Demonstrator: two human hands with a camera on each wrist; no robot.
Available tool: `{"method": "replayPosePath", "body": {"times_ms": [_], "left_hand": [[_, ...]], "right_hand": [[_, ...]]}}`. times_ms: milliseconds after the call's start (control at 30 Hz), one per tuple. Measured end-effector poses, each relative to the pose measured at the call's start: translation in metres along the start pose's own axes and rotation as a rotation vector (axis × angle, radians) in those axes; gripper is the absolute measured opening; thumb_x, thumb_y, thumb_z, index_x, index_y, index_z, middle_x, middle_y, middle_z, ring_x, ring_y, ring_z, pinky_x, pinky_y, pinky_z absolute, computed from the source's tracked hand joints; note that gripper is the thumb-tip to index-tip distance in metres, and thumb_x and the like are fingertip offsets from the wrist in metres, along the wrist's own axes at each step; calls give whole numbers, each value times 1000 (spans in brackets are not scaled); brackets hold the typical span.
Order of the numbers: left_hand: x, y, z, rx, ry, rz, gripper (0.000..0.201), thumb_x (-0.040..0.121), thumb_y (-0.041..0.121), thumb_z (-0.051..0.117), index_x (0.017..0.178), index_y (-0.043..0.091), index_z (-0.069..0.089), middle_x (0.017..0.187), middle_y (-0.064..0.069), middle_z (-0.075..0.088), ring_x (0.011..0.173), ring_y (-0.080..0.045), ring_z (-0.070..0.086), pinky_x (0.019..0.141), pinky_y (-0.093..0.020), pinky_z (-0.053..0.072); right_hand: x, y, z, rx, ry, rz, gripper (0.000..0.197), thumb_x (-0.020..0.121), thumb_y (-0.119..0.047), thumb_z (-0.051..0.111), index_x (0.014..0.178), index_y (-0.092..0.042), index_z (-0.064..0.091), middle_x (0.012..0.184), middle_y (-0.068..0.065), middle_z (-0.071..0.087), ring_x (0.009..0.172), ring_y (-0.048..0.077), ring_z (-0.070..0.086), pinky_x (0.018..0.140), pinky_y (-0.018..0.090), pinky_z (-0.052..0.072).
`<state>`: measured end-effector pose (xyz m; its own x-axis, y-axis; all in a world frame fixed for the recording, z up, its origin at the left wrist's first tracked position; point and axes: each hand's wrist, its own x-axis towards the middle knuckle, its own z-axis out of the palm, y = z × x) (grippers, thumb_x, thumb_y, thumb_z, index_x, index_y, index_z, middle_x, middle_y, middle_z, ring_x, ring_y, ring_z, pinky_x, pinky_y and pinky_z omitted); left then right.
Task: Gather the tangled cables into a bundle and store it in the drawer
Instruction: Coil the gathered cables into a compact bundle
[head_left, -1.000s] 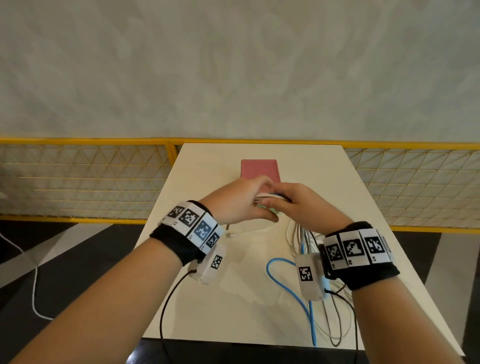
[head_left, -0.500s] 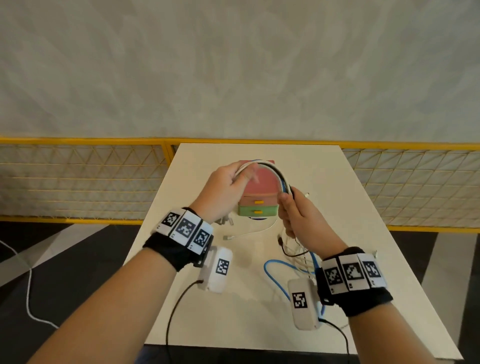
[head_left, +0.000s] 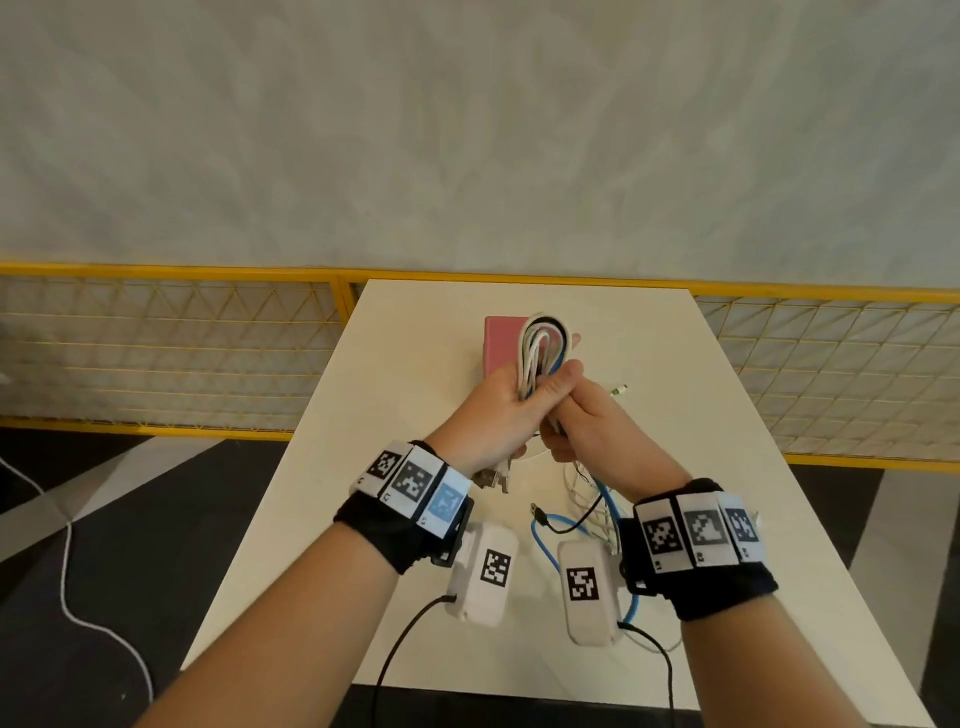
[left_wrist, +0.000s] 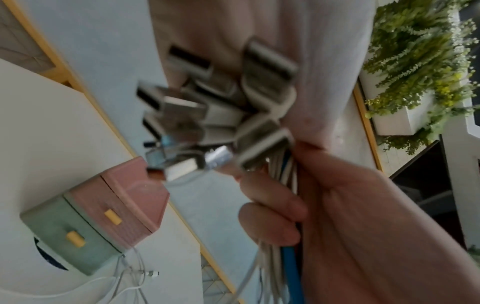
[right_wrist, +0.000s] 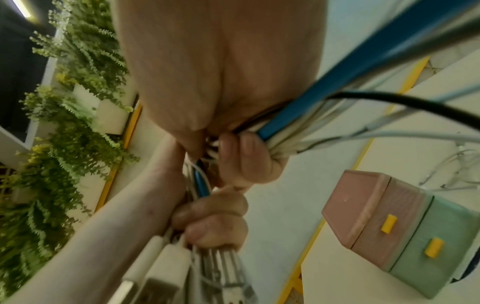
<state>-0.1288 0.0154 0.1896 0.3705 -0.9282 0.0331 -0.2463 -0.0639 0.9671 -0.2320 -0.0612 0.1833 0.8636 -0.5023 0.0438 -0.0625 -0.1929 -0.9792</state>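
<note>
Pale grey wall fills the upper half of the head view, with a yellow mesh railing across the middle and a cream-topped bench running up the centre of the frame; at the bench's far end, just above centre, stands a small pink-and-green plastic drawer box with yellow handles, both drawers looking closed as far as the wrist views show.

Gathering is well under way but not finished; a looped bundle of white, blue and black cables is held up in front of the drawer box, while loose white, blue and black cable tails trail onto the bench at lower centre-right, and one white cable end with a green-tipped plug lies just right of the hands. By my judgement the tails have yet to be folded in, a drawer opened and the bundle stowed.

Left hand sits at centre frame, fingers curled tight round the bundle, with a cluster of metal USB plugs sticking out below its grip; right hand presses up against it from the right, fingers and thumb closed round the same cables just beneath, strands running out behind its palm; both forearms rise from the bottom corners and meet in the middle.
</note>
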Motion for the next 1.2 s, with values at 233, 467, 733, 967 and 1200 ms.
{"method": "replayPosePath", "body": {"times_ms": [233,467,733,967,1200], "left_hand": [[10,-1,0,40,-6,62,46,97,52,45,110,15,70,88,-17,67,75,-21,65,71,-30,53],[13,-2,-2,211,16,93,31,96,61,37,103,54,67,116,10,58,123,-15,51,108,-40,39],[4,1,-9,17,58,193,26,99,34,52,109,20,72,111,5,70,109,-8,63,97,-25,49],[5,-4,3,-95,353,288,30,104,20,46,127,19,65,103,9,67,93,-5,65,84,-18,51],[12,18,-24,-475,441,240,45,105,31,41,63,24,56,52,5,47,47,-17,47,62,-41,52]], "right_hand": [[-4,-4,-8,-100,-121,-16,42,81,2,63,118,-12,48,92,-6,67,84,-1,65,72,20,52],[0,1,4,-55,-27,-113,39,82,13,52,99,-22,49,73,1,61,60,1,63,52,13,46],[4,-11,4,-111,-93,-215,42,85,5,53,119,-18,49,106,15,62,96,21,66,78,38,57],[8,-8,-12,-68,-211,-21,75,68,-3,68,135,-17,38,120,7,50,88,13,65,72,30,54],[6,33,-9,-479,74,-71,13,93,-22,57,89,-33,52,72,-11,50,57,2,46,58,15,38]]}}
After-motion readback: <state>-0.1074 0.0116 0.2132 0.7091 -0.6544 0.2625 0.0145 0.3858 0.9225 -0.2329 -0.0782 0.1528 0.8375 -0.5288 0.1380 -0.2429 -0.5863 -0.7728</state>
